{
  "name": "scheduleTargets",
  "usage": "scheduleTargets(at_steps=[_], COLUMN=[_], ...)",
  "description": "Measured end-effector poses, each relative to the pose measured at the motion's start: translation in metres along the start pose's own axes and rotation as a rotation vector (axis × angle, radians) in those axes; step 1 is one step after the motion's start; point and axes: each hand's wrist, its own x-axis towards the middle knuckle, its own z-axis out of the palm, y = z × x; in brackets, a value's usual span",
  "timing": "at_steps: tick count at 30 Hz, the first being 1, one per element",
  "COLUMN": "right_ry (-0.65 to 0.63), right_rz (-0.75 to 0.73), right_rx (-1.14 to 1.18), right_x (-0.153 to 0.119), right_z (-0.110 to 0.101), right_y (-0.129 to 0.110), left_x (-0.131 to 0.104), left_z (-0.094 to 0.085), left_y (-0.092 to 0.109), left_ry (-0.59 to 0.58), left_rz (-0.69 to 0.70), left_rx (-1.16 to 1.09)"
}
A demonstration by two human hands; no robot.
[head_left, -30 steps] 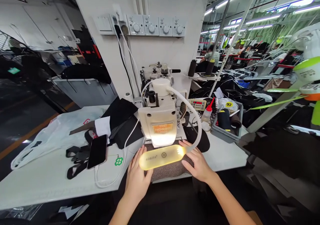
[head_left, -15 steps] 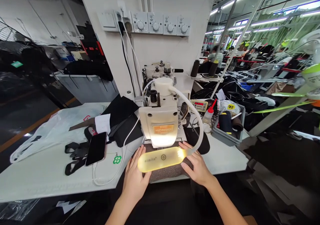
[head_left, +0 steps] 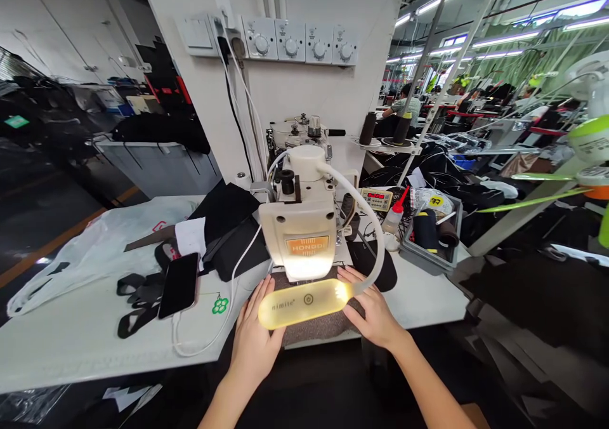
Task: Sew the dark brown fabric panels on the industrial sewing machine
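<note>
A dark brown-grey piece of fabric [head_left: 316, 332] lies under the head of a white sewing machine [head_left: 297, 213]. Flat on its left side rests my left hand [head_left: 254, 337], fingers stretched forward. My right hand [head_left: 375, 315] presses lightly on the fabric's right side, fingers extended and thumb apart. Between the hands, a lit lamp [head_left: 285, 305] on a bent white neck hangs over the cloth and hides part of it, along with some fingertips. The needle area is mostly covered by the machine head.
Left on the white table [head_left: 95, 353] are a phone [head_left: 178, 285] on a cable, dark straps [head_left: 136, 296], black fabric pieces [head_left: 226, 219] and a plastic bag [head_left: 95, 245]. At right stand a red-tipped bottle [head_left: 394, 216] and a grey bin [head_left: 428, 257] with thread spools.
The whole scene has shifted slightly left in the picture as the camera turned. Both hands stay flat on the fabric, with hardly any movement.
</note>
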Motion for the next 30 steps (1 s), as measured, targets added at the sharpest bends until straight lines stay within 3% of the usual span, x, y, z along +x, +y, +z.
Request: scheduleTargets(at_steps=[9, 12, 15, 19, 30], right_ry=[-0.033, -0.077, -0.103, -0.088, -0.025], right_rz=[0.018, 0.014, 0.003, -0.001, 0.085], right_rx=[-0.010, -0.025, -0.057, -0.078, -0.211], right_x=[0.003, 0.004, 0.005, 0.005, -0.008], right_z=[-0.002, -0.004, -0.007, -0.008, -0.006], right_y=[0.002, 0.003, 0.002, 0.001, -0.018], left_x=[0.006, 0.008, 0.011, 0.017, 0.016], left_z=[-0.001, -0.006, -0.012, -0.017, -0.016], left_y=[-0.002, 0.004, 0.013, 0.024, 0.023], left_ry=[-0.051, -0.057, -0.037, -0.048, -0.085], left_rz=[-0.025, -0.050, 0.014, 0.136, 0.107], left_rx=[-0.008, -0.013, -0.026, -0.034, -0.014])
